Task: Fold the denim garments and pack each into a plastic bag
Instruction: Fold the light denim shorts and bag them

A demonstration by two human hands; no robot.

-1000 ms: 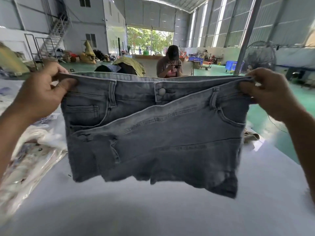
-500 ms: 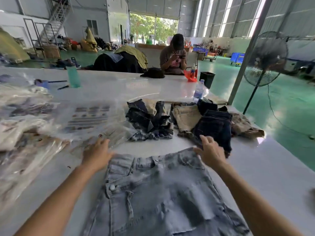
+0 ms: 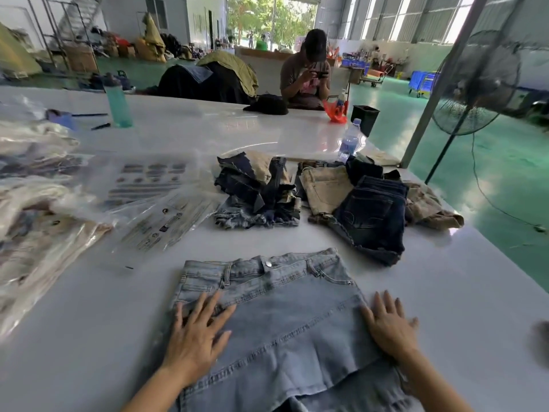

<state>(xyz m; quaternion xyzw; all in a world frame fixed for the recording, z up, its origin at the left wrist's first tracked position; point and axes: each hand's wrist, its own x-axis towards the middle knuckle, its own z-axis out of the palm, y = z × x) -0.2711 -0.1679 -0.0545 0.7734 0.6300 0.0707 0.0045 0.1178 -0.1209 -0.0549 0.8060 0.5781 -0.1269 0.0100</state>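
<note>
Both our hands have slid down from the waistband to the sides of the light denim skirt (image 3: 285, 316), flat on the white counter (image 3: 89, 337).

Our left hand (image 3: 197, 334) presses the skirt's left edge with fingers spread straight; our right hand (image 3: 389, 325) lies flat at its right edge, fingers spread too. Beyond sit a dark denim pile (image 3: 255, 188), folded dark shorts (image 3: 371, 212) and clear plastic bags (image 3: 166, 215) at left.
</note>
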